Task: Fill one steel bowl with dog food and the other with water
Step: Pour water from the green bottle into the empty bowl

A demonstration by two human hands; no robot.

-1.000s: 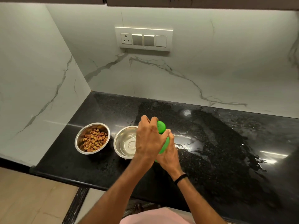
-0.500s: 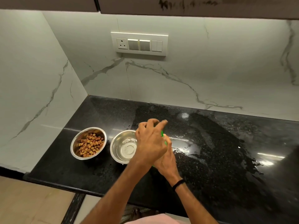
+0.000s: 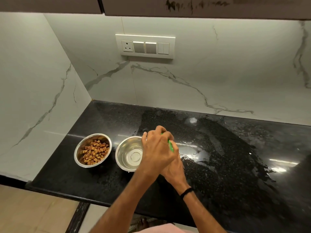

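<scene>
Green bottle point(image 3: 170, 145) clasped by left hand point(image 3: 157, 153) and right hand point(image 3: 175, 167); desk point(image 3: 218, 165) wet, so water bowl point(image 3: 129, 153) could be overshot.

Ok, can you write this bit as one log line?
round steel bowl: kibble | second steel bowl: water | both hands: on green bottle

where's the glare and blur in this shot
Head view: bright glare streaks on the wet black countertop to the right of the hands; the left hand is slightly motion-blurred over a green object; both steel bowls stay sharp; wide-angle lens bends the countertop edges.
</scene>
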